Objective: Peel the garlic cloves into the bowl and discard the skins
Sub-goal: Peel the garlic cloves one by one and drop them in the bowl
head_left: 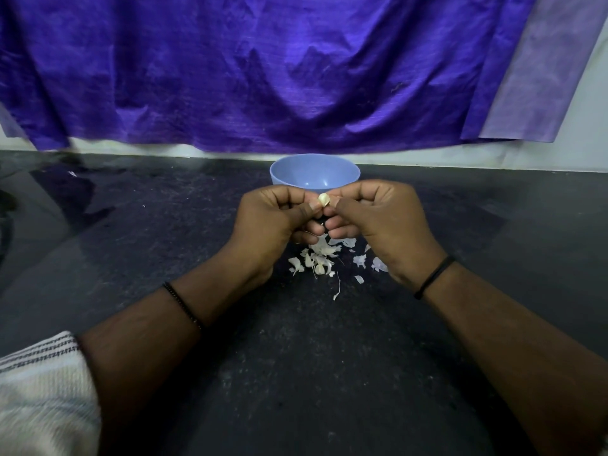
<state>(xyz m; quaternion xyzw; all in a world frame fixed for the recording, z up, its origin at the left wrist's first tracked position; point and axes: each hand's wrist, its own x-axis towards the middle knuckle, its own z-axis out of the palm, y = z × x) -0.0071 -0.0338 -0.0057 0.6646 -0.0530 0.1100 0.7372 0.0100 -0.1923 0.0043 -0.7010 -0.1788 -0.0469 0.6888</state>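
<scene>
Garlic clove (323,200): small, pale yellow, held up in the air between both hands, just nearer the person than the blue bowl (314,172) and above the worktop (296,357).

Left hand (279,218): fingers curled, thumb and forefinger pinching the clove from its left side. Right hand (378,215): also curled, thumb tip and forefinger nipping at the clove's right edge, where a flap of skin seems to lift. Both hands clamp on the same clove; knuckles nearly touch below it.

Clove's long axis: hard to read, mostly hidden by fingertips; the exposed end points up and slightly away, toward the bowl.

Key relation: bowl lies straight ahead of the hands, its near rim just behind the fingertips. It sits on the centreline, so neither hand is clearly nearer. The visible part of the bowl's inside shows no cloves.

Skins (316,261): scattered white flakes and a few thin strands on the dark worktop directly below and slightly nearer than the hands, some spread toward the right wrist. Not yet cleared.

Judgement: peeling under way on this clove; once bare, a short forward reach drops it in the bowl. Risk: small slick clove slipping from the pinch onto the skin pile.

Surroundings: purple cloth (263,67) hangs behind; black bands on both wrists; striped sleeve (39,383) at lower left.
</scene>
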